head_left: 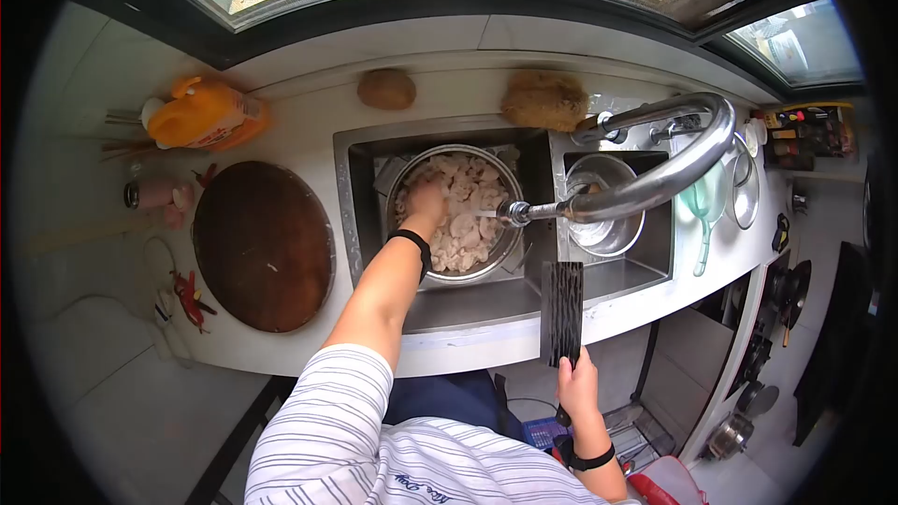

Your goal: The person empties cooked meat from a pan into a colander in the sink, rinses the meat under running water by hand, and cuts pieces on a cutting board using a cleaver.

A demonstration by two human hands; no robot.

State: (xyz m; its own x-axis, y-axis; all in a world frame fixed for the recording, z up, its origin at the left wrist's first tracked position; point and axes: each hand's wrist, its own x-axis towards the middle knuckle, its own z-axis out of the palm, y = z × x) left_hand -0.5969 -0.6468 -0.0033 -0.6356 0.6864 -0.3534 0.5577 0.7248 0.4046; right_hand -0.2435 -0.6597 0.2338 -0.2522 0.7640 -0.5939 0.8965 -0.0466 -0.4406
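From my remote seat, looking down through the head camera, I have the left hand [428, 201] inside a round metal pot [458, 277], down among pale pieces of meat [472, 201]. The fingers there are blurred and partly buried, so I cannot tell whether they grip a piece or only rest against the meat. The pot sits in the left basin of the steel sink [449, 307], and the meat covers most of what I see inside it.

My right hand [577, 383] is out in front of the counter [440, 357], its fingers wrapped around the dark handle of a cleaver [561, 309]. The broad, streaked blade points away from the body and overlaps the sink's front edge in my view; I cannot tell whether it touches.

The curved faucet [692, 173] reaches across from the right, its spout ending over the pot, near the left hand. In the right basin I see a clear bowl [608, 236], and a green strainer [703, 210] lies on the counter beside that basin. To the left of the sink, a round, dark cutting board [265, 252] lies flat, with red chilies [193, 304] just beside it and an orange jug [206, 117] behind.
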